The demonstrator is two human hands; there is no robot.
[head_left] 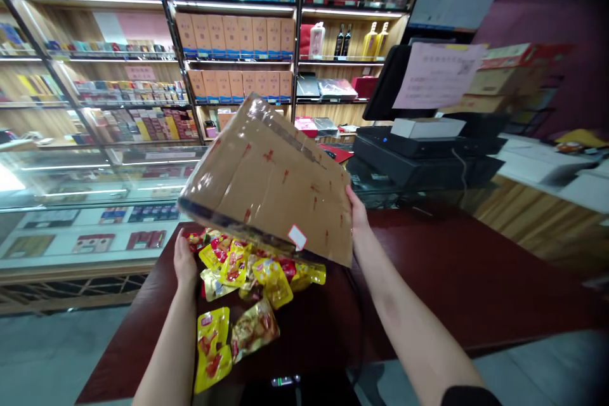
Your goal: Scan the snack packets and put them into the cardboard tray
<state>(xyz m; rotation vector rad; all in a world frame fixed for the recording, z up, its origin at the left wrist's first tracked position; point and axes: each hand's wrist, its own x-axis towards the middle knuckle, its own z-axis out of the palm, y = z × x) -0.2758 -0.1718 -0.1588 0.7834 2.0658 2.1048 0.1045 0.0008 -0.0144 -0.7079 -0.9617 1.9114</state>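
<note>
My right hand point(358, 210) grips the right side of a brown cardboard box point(280, 187), which is tilted and raised over the table. Clear tape runs along its left and lower edges, and a small white label point(297, 236) with a red border is stuck near the bottom. Under the box lies a heap of shiny yellow, red and gold snack packets point(235, 263). My left hand point(184, 260) is open at the heap's left edge, its fingers extended; whether it touches the packets I cannot tell. Nearer to me are a yellow packet point(212, 349) and a gold packet point(255, 330).
All this is on a dark red table point(438, 279). A glass display counter point(95, 203) stands at the left, with stocked shelves point(233, 63) behind. At the right are a monitor point(387, 85) with a paper on it and a black machine point(404, 155) bearing a white box point(428, 128).
</note>
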